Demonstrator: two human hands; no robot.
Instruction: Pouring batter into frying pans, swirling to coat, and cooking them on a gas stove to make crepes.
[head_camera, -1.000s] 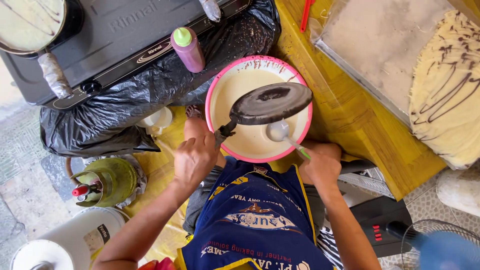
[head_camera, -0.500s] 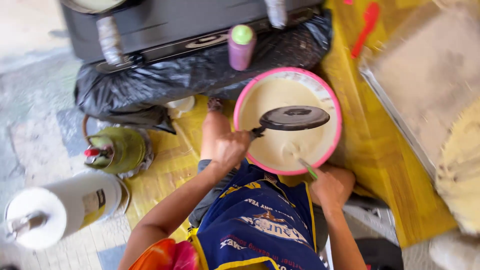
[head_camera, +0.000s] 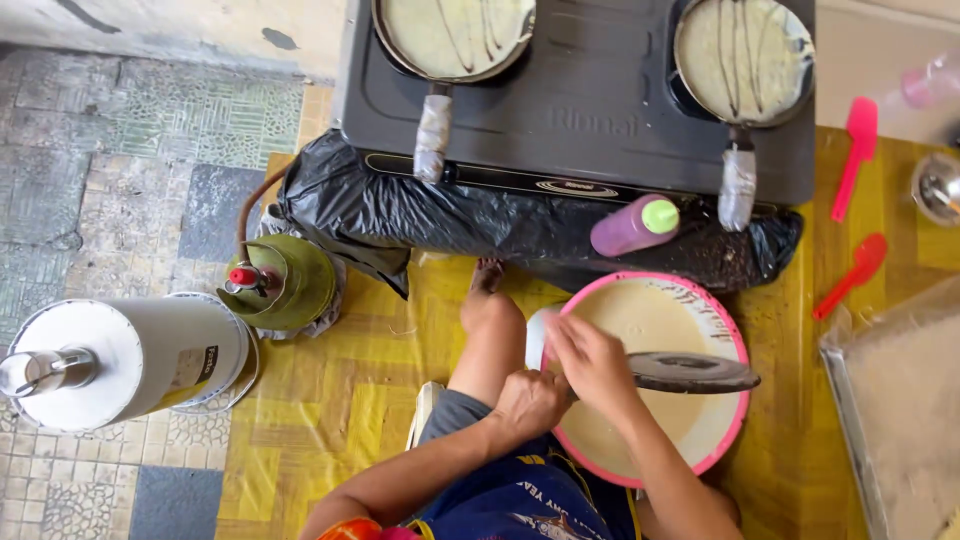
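- A white cylindrical container with a metal pump top lies far left on the tiled floor.
- Just right of it stands a green gas canister with a red valve.
- Above, a dark stove sits on a black plastic bag; two pans of pale batter with dark drizzle rest on it, the left pan and the right pan.
- The left hand is closed around the handle of a small dark pan, by the near-left rim of the bowl.
- The right hand is curled over the same handle just beside it; what its fingers grip I cannot tell.
- That small dark pan is held level over a pink-rimmed bowl of cream batter.
- A purple squeeze bottle with a green cap lies behind the bowl.
- Two red spatulas, one upper, one lower, lie far right on the yellow mat.
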